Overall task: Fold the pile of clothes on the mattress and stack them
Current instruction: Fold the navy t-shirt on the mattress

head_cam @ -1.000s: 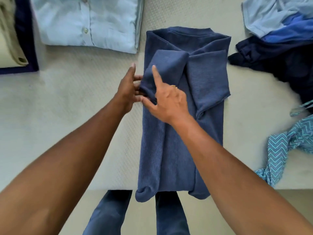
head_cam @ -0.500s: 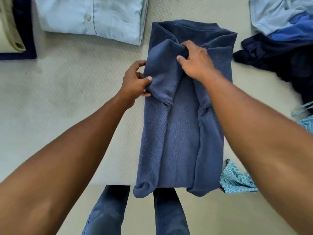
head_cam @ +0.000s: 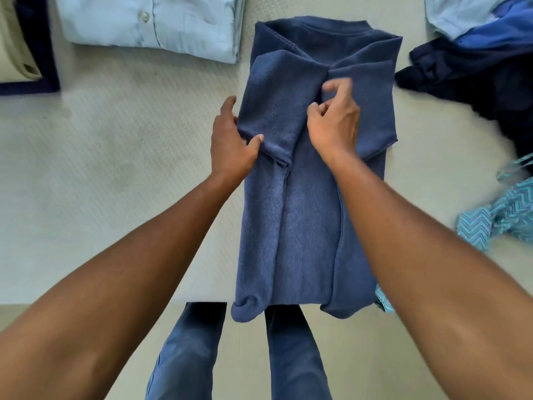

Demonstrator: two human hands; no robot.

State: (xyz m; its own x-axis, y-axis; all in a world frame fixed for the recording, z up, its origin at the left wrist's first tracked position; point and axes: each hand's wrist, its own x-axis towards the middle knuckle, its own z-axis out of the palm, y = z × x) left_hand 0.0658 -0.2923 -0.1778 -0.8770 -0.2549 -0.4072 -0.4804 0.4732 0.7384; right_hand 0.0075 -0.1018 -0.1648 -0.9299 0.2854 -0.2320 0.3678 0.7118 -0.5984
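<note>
A dark blue knit shirt point(head_cam: 305, 226) lies lengthwise on the pale mattress point(head_cam: 115, 180), both sides folded in toward its middle and its hem hanging over the near edge. My left hand point(head_cam: 230, 140) grips the lower corner of the folded left sleeve, thumb on top. My right hand point(head_cam: 334, 122) rests on the shirt's centre where the two sleeves meet, fingers curled and pinching the cloth. A folded light blue button shirt point(head_cam: 150, 24) lies at the back left.
A heap of unfolded clothes point(head_cam: 476, 53), dark navy and light blue, lies at the back right. A teal zigzag-patterned garment point(head_cam: 501, 212) sits at the right edge. A cream item on a navy one point(head_cam: 26, 53) is at far left. My legs in blue trousers point(head_cam: 187, 356) stand below.
My right hand has moved from the left sleeve up to the collar area and then back down to the shirt's centre. My left hand stayed on the left sleeve, which now lies flatter.
</note>
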